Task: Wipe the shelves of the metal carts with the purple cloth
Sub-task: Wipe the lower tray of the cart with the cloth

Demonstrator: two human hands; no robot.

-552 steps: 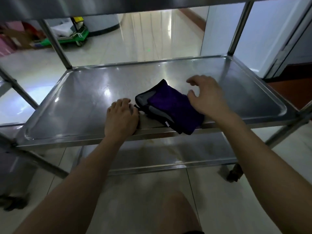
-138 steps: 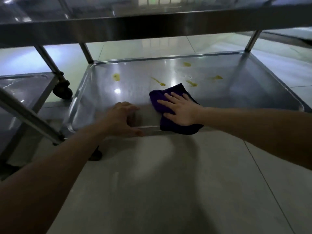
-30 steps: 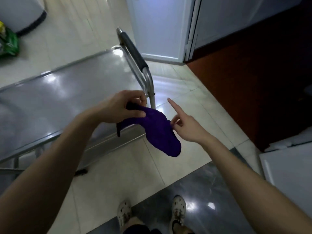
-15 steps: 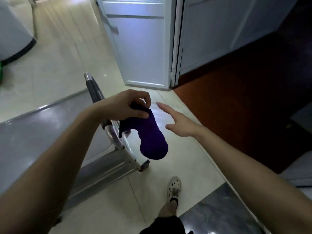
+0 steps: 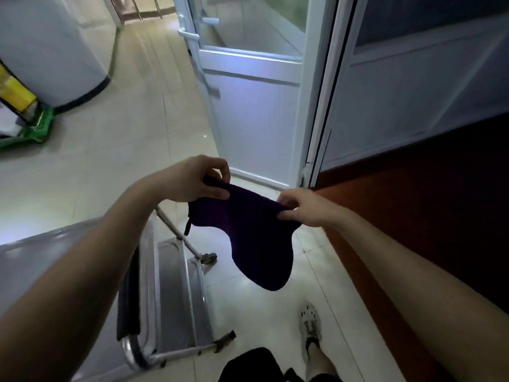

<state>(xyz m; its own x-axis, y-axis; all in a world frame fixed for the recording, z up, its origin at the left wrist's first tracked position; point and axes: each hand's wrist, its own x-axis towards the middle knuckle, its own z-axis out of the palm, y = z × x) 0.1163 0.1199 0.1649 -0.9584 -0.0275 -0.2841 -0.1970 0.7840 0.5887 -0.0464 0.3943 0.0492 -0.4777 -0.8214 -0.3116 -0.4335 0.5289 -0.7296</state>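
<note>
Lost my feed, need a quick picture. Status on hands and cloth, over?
Left hand pinching cloth at one end, right hand pinching the other. Cloth hangs in the air over the floor, off the cart. Nothing between cloth and cart.

The dark purple cloth (image 5: 253, 238) hangs at the centre of the frame, top edge stretched, one rounded end drooping. The shiny metal cart (image 5: 176, 293) stands lower left.

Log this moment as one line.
left hand: pinches cloth | right hand: pinches cloth | cloth: hangs above floor | cart: lower left
</note>
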